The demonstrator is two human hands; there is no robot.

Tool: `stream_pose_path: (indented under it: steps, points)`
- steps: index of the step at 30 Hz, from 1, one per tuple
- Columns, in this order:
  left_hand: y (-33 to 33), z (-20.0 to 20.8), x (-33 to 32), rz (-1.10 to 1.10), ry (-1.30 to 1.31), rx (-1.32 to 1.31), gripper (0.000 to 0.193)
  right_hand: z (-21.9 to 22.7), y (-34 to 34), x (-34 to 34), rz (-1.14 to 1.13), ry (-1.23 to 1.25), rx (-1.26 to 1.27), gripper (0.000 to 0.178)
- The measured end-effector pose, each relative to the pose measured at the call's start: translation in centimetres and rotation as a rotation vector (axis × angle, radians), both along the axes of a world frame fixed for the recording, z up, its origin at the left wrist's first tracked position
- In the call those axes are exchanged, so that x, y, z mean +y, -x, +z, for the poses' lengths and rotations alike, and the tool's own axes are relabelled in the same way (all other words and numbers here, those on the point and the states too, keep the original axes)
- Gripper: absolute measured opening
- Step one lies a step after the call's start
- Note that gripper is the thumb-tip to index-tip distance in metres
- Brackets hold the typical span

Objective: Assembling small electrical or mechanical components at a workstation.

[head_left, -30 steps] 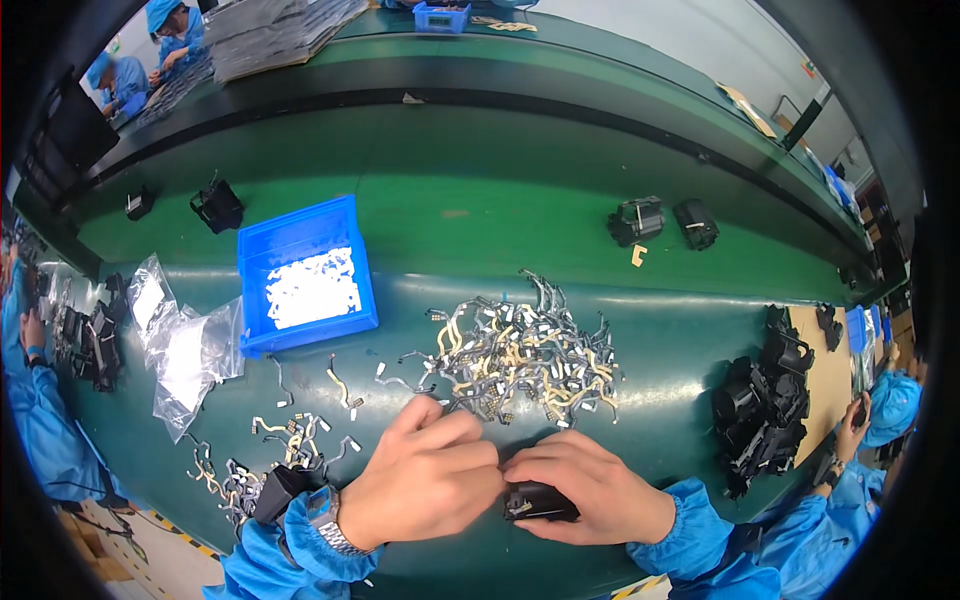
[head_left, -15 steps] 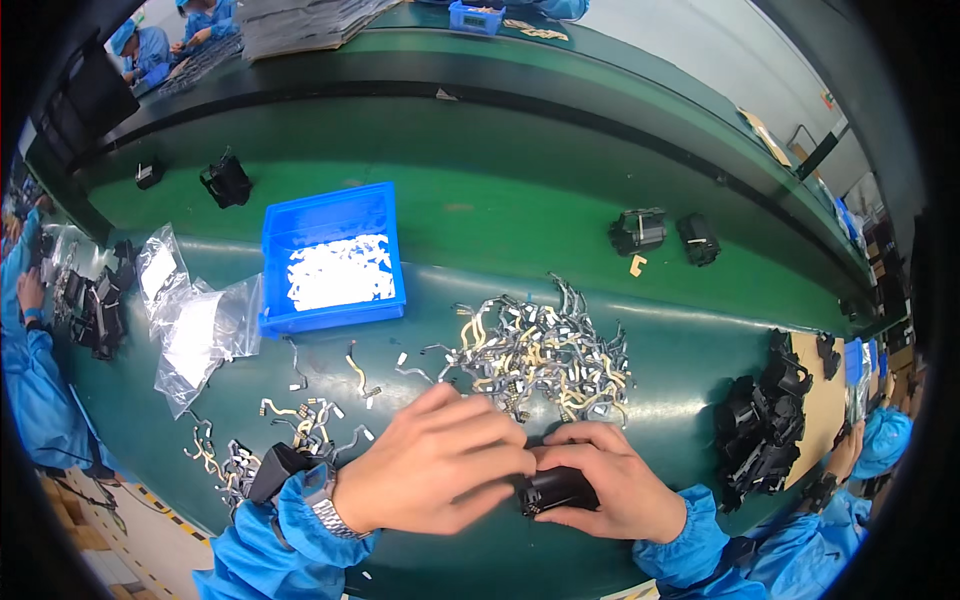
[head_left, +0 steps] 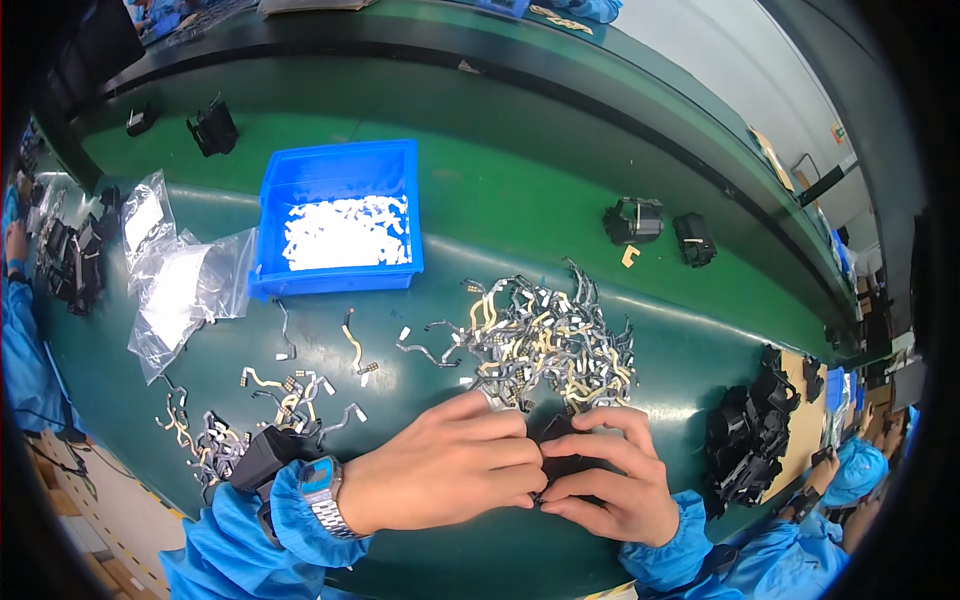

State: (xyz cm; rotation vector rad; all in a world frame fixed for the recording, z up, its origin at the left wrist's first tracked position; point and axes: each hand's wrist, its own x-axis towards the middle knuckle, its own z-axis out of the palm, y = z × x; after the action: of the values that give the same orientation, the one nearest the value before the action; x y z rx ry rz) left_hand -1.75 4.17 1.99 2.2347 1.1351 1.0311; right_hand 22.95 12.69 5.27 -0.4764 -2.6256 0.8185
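Note:
Between my hands is a black plastic housing (head_left: 562,440), tilted and partly covered by fingers. My right hand (head_left: 622,480) is closed around it, the thumb near its lower edge. From the left, my left hand (head_left: 460,462) meets the housing with fingers bent and pressed together; whatever they pinch is hidden. Just beyond both hands lies a pile of short wire harnesses (head_left: 550,340), grey and yellow with small white connectors. A smaller group of harnesses (head_left: 225,445) lies by my left forearm, beside another black plastic part (head_left: 268,456).
A blue bin (head_left: 340,282) of small white pieces stands at the back left, next to clear plastic bags (head_left: 185,285). Black housings (head_left: 755,425) are heaped at the right, by cardboard (head_left: 800,440). More housings (head_left: 635,220) sit on the green surface behind. Co-workers in blue sit either side.
My view has shifted a little. The right fingers have spread and re-gripped the housing, which is now turned and nearer the pile. My left fingers have closed in against it.

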Motion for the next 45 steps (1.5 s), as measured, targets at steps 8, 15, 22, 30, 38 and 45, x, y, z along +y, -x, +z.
stream_pose_path:
  steps: [8, 15, 22, 30, 38, 45]
  points:
    - [0.0, -0.1, 0.0, -0.056, 0.047, -0.048, 0.013, 0.5, 0.1, -0.6, -0.026, -0.002, 0.039, 0.019]
    - [-0.2, 0.2, 0.2, 0.001, 0.082, -0.107, 0.012, 1.4, 0.2, -1.2, -0.002, -0.409, 0.017, 0.025]
    - [-0.1, 0.8, 0.2, 0.042, 0.039, -0.189, 0.015, 1.8, -0.3, 0.7, 0.023, -0.216, 0.153, 0.042]
    - [-0.6, 2.1, 0.2, 0.113, -0.108, -0.228, 0.017, 2.7, 0.5, 2.3, 0.158, 0.043, -0.179, 0.066]
    - [-0.8, 1.5, -0.2, 0.344, -0.298, -0.180, 0.018, -2.3, -2.0, 20.4, -1.224, -0.200, 0.337, 0.073]
    - [-1.0, 0.9, -0.1, 0.338, -0.256, -0.125, 0.012, -4.5, -2.0, 22.3, -1.579, -0.304, 0.139, 0.086]
